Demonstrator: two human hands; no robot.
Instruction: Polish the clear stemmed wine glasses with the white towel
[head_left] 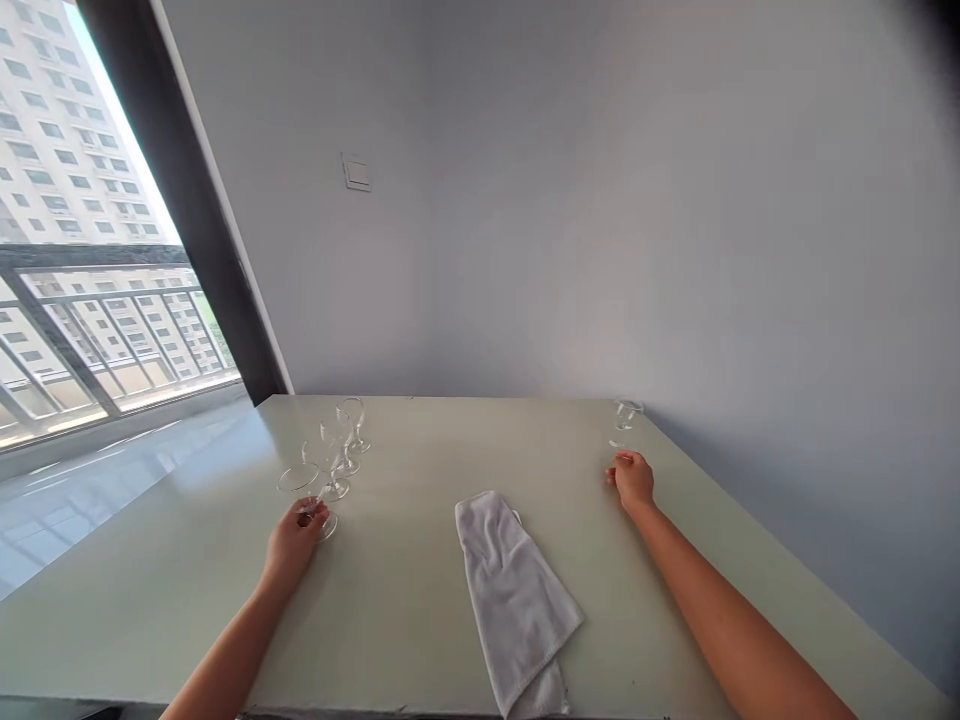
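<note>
On the left side of the table, my left hand [295,535] is closed around the lower part of a clear wine glass [298,480]; its rim shows above my fingers and its foot beside them. Behind it stand several more stemmed wine glasses [337,465] in a row running away from me. Over on the right, my right hand [632,480] is at the tabletop with its fingers curled in. Whether anything is inside that grip is hidden. Just beyond it stands a clear glass [625,413], its outline faint. Between my hands lies a folded pale grey cloth [510,595].
The pale table [405,560] reaches back to a grey wall [570,220] with a light switch [357,174]. At the left, a dark-framed window [180,190] looks onto a balcony railing [112,330]. The table's front edge runs along the bottom.
</note>
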